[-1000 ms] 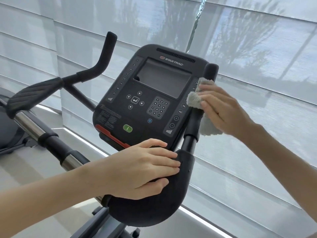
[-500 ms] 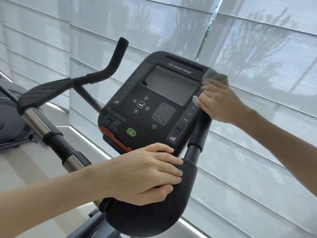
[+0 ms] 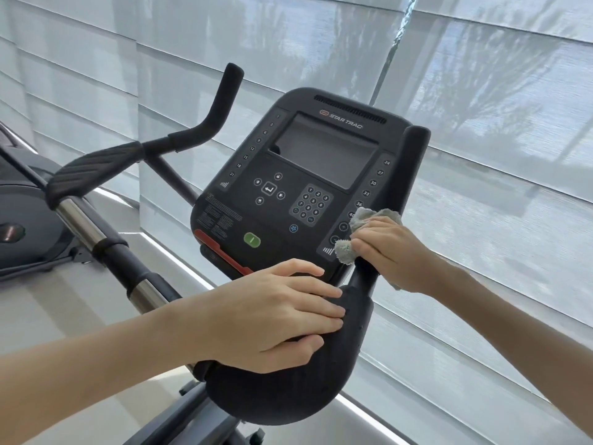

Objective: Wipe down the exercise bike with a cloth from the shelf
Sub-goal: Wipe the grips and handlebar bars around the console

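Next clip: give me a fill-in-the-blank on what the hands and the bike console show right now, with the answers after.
1. The right hand grips a ____ cloth round the upright handlebar grip.
2. The left hand lies on the black pad, holding ____.
3. The oval button on the console is ____.

Missing words: grey; nothing; green.

Cloth (image 3: 345, 252) partly hidden under the right hand (image 3: 388, 248)
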A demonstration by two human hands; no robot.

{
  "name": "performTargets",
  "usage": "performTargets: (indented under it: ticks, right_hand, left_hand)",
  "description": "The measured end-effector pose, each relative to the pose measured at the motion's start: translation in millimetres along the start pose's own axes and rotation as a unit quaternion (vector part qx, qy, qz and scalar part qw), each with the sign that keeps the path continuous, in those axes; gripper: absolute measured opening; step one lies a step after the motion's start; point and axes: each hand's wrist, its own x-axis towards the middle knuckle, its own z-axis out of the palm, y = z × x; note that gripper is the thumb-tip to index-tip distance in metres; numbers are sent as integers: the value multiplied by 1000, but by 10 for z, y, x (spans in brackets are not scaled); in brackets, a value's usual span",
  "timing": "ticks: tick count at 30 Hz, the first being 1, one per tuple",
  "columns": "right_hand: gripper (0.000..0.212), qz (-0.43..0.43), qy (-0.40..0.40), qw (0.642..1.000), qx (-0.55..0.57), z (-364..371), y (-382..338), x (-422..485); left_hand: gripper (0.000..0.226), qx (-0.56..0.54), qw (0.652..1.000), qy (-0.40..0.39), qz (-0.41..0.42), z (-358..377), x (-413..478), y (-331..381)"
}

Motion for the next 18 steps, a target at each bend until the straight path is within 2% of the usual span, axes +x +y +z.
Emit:
performTargets:
  ticks: [3, 6, 10, 11, 15, 18]
  right_hand:
    - [47, 28, 22, 998, 56, 26, -223, -128]
    - [41, 12, 33, 991, 126, 17, -412, -244]
    - [41, 124, 177, 955, 202, -215, -253, -124]
    - [42, 136, 185, 953, 198, -222, -202, -100]
    - [44, 141, 107, 973, 150, 98, -252, -232]
    - [39, 154, 150, 956, 198, 250, -497, -422]
  left_hand:
    - [39, 4, 1000, -2, 1, 4, 3, -7]
    - [39, 7, 1000, -8, 1, -3, 7, -8]
    - [40, 8, 1000, -22, 2, -30, 19, -17]
    - [40, 9, 1000, -23, 2, -35, 19, -16]
    - [39, 15, 999, -28, 4, -33, 15, -8]
    - [40, 16, 999, -28, -1, -16, 3, 4]
